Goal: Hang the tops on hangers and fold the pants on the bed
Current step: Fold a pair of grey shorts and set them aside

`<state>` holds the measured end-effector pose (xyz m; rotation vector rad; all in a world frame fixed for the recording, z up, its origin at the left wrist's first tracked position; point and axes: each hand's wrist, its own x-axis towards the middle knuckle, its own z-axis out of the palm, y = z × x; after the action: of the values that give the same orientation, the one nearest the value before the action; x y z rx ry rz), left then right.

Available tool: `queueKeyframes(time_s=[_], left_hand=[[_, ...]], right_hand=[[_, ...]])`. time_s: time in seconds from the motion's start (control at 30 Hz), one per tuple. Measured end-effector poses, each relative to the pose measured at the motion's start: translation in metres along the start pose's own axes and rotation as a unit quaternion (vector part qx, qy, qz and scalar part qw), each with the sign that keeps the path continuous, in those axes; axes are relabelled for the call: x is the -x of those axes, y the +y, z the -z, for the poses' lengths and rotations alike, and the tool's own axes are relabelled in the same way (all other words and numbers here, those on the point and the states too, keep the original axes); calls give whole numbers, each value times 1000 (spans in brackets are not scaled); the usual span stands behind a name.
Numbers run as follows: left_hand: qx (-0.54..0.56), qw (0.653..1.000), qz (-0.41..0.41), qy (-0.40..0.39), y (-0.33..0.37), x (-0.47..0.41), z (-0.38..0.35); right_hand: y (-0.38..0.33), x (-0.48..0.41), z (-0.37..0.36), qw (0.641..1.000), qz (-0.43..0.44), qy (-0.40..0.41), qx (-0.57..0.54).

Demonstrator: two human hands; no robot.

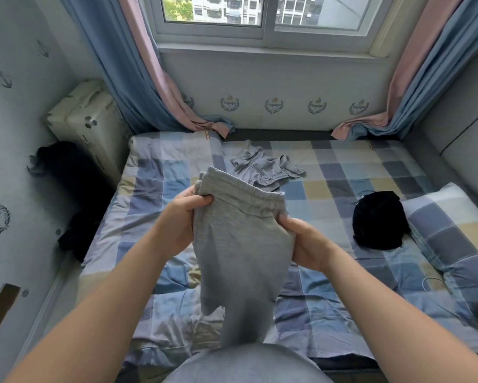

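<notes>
Head view.
- Grey pants (240,244) held in air over bed (328,299). Waistband up, tilted, its left end higher. Long axis vertical, legs hanging toward person's lap.
- Left hand (179,219) grips left waistband corner, fingers curled into fabric. Right hand (306,244) pinches right waistband end.
- Beyond pants: crumpled grey top (265,170) on bed, apart from them.
- Right of pants: black garment (378,219) touching pillow (453,233).
- Bare checked cover on both sides of pants.
- Left of pants, past bed edge: dark clothing (66,172) against wall.
</notes>
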<state>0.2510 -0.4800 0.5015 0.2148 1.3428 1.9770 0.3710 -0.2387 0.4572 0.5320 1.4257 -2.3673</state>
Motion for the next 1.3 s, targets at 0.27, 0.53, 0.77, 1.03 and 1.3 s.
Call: queueKeyframes(time_s=[0.27,0.53,0.77,1.03,1.3], left_hand=[[-127,983,-13,129,1,-21,55],[-234,946,-132,183,46,-41,81],[-237,933,-196,188,74,-26,86],[-308,926,-110,186,7,24,120],[-357,900,133,210,-152,106,160]], right_hand=[[-32,-49,-35,979,135,102,112],[-76,-100,-71,924,216,176,263],[-94,-118,-91,892,277,164,318],[0,-123,-77,812,198,163,525],[166,-101,-47,722,22,50,690]])
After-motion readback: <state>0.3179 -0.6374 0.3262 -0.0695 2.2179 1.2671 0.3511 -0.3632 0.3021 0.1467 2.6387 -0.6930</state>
